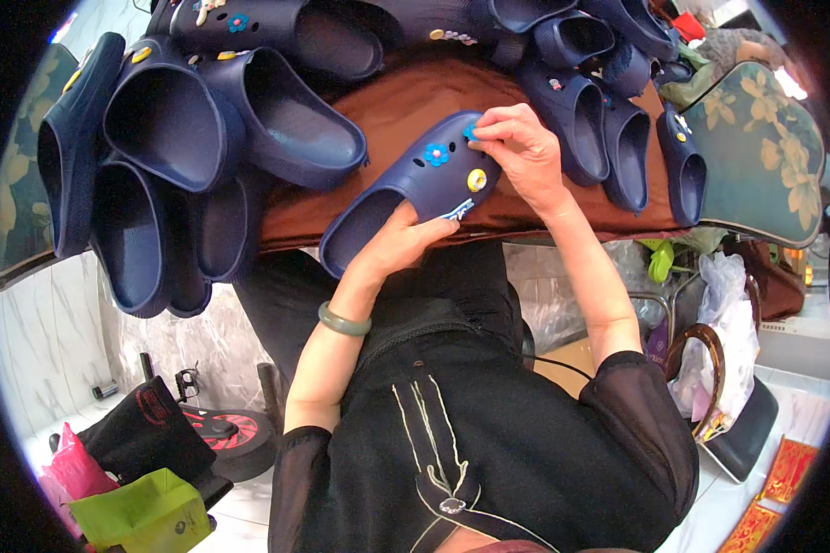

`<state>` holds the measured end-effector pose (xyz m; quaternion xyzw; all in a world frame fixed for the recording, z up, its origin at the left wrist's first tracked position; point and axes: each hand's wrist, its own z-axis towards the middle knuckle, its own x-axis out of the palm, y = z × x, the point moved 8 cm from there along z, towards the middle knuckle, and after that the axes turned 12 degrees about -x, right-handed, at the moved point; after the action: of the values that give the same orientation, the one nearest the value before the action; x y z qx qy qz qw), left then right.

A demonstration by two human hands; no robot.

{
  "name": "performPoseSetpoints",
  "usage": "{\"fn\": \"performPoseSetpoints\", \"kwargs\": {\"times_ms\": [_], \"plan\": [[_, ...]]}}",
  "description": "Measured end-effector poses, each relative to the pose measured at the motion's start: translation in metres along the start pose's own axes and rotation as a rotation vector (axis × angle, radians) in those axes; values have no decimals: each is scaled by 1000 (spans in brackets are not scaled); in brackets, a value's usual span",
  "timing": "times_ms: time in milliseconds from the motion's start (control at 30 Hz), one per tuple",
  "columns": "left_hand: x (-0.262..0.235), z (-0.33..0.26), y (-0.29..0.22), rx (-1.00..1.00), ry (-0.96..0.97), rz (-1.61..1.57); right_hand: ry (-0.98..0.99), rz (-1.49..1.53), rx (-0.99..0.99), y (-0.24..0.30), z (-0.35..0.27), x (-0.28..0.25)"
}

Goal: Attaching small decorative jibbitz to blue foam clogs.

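A navy blue clog [441, 189] with vent holes is held tilted in front of me, its toe pointing to the upper right. My left hand [401, 241] grips it, fingers inside the opening and thumb on the outside near a white-and-blue charm [456, 212]. At the toe, my right hand [524, 152] pinches a blue flower charm [471, 133] between thumb and fingertips, against the clog. Another blue flower charm [436, 155] and a yellow-and-white round charm [477, 180] sit on the upper. Whether the pinched charm is seated in a hole is hidden by my fingers.
Several navy clogs [286, 120] crowd the table's left side and back, and more clogs [576, 120] lie at the right, on a brown cloth [406, 88]. Below right hang plastic bags [724, 323]; at lower left are a green bag [143, 516] and a black-and-red wheel [235, 431].
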<state>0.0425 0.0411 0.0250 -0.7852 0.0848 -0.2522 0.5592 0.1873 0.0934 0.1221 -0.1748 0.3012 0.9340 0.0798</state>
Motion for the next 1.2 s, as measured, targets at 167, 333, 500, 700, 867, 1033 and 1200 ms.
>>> {"fn": "performPoseSetpoints", "kwargs": {"times_ms": [167,333,500,700,867,1033,1200], "plan": [[2,3,5,-53,69,60,92,-152,-112,11,0,7],[3,4,3,-38,78,50,156,-431,-277,23,2,8],[-1,6,-3,41,12,34,301,-707,-353,40,2,14],[0,4,-5,38,-7,171,564,-811,-327,49,8,31],[3,5,-9,89,26,216,772,-799,-322,41,17,46],[1,7,-6,48,22,180,701,-734,-356,36,16,43],[1,5,-8,31,24,131,515,-561,-238,29,25,20]]}}
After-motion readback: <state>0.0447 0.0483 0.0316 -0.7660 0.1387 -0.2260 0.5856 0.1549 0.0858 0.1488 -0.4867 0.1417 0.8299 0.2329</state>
